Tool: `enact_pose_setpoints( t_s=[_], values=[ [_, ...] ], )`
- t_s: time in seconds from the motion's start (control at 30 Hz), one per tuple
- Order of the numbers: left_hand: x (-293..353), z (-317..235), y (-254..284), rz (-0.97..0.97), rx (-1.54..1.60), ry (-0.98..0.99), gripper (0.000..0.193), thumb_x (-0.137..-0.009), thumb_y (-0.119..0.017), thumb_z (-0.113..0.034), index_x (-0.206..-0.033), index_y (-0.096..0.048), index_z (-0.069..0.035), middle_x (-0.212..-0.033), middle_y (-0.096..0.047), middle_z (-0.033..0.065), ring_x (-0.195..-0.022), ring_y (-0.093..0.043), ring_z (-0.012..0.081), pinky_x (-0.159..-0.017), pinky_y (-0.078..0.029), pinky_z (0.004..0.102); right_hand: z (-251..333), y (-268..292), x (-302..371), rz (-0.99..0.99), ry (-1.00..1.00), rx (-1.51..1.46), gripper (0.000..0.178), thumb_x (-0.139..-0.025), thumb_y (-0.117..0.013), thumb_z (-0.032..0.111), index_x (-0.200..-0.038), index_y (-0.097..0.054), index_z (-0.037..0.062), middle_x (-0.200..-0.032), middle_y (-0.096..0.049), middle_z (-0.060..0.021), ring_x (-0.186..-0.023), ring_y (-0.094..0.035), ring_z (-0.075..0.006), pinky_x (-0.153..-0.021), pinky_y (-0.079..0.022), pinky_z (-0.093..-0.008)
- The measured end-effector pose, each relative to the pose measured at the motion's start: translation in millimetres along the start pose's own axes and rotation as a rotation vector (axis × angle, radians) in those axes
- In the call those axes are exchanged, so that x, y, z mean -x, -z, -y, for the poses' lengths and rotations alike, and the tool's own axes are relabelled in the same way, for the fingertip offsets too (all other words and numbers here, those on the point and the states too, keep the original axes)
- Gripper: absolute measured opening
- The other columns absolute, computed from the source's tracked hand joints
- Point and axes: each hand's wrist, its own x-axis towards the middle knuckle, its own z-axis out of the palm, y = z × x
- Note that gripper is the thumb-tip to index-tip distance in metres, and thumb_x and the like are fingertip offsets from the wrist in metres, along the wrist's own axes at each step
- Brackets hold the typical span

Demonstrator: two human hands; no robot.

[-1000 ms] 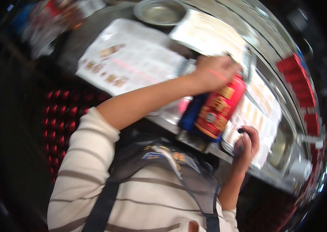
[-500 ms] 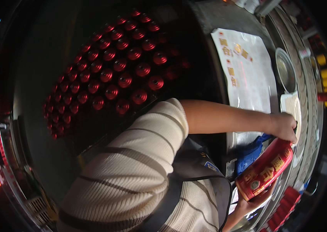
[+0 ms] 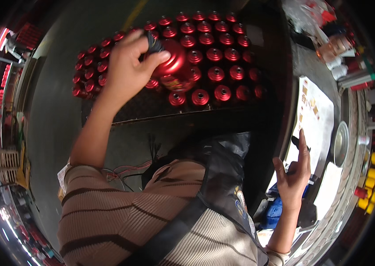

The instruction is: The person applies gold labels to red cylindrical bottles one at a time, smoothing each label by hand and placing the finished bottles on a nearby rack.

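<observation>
The red canister is hanging over the left-far part of the scene, its long axis running from the neck down toward the near right. The left hand is holding it — the fingers are closing around the top end, so the body is lying to the right of and below them. Something dark is showing at the fingertips, too blurred to name.

Around and behind it, the standing canisters are filling rows, necks up; these are crowding the space on the right and the far side. The held one is covering some of them, so whether it is touching any I cannot tell. A dark platform edge is running along their near side.

The right hand is staying empty and well apart — its fingers are spreading open over the table at right. There, a white sheet is lying left of a metal bowl, with a blue bundle sitting nearer.
</observation>
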Motion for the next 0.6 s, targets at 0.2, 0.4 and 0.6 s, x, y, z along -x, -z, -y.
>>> enact_pose_setpoints(
  t_s=[0.2, 0.4, 0.6],
  values=[
    [145.9, 162.3, -85.5, -0.04, -0.409, 0.203, 0.029, -0.072, -0.079, -0.016, -0.069, -0.054, -0.002, -0.076, -0.054, 0.016, -0.077, -0.055, 0.0394, -0.069, -0.044, 0.0504, -24.6, -5.0, 23.6, 0.034, -0.186, -0.029, 0.074, -0.082, -0.071, -0.003, -0.15, -0.046, 0.0093, -0.134, -0.061, -0.0189, -0.059, -0.041, -0.0091, -0.048, -0.031, -0.0225],
    [220.2, 213.7, -141.4, 0.014, -0.334, 0.339, 0.025, -0.072, -0.078, -0.016, -0.074, -0.058, -0.001, -0.083, -0.058, 0.0187, -0.086, -0.058, 0.0416, -0.078, -0.048, 0.0504, -49.9, 7.0, 40.5, 0.049, -0.399, 0.109, 0.069, -0.085, -0.069, 0.007, -0.15, -0.046, 0.0116, -0.131, -0.063, -0.0196, -0.116, -0.06, -0.0288, -0.088, -0.048, -0.0394],
    [236.9, 212.2, -152.1, 0.1, -0.27, 0.343, 0.02, -0.077, -0.076, -0.016, -0.079, -0.063, -0.001, -0.089, -0.061, 0.0182, -0.096, -0.06, 0.0432, -0.092, -0.051, 0.0489, -53.5, 6.2, 48.3, 0.051, -0.433, 0.122, 0.067, -0.086, -0.068, 0.011, -0.149, -0.047, 0.0101, -0.136, -0.06, -0.0187, -0.124, -0.058, -0.0325, -0.107, -0.043, -0.0478]
  ],
)
